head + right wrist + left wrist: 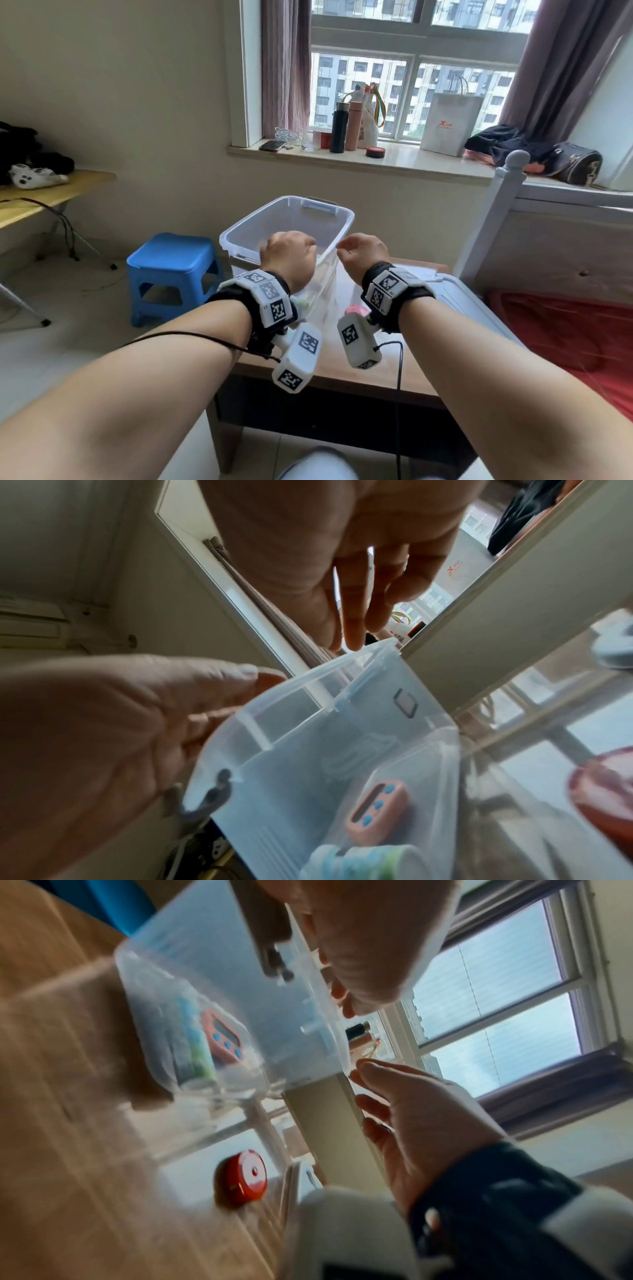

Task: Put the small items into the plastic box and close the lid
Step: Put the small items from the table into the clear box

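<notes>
A clear plastic box [291, 205] stands lidless on the wooden table [342, 373], its near side raised. My left hand [287, 253] grips the box's near rim, thumb on top [240, 672], beside a dark latch [212, 796]. My right hand [363, 251] is at the rim's right corner, with straight fingers [356, 626] touching it. Inside the box [342, 737] lie a pink timer [377, 807] with blue buttons and a green-and-blue roll [363, 861]. A red round item [245, 1177] lies on the table outside the box.
A pale lid [462, 298] lies on the table's right part. A blue stool [174, 270] stands left of the table, and a bed with a white post [507, 205] is on the right. The window sill behind holds bottles and a bag.
</notes>
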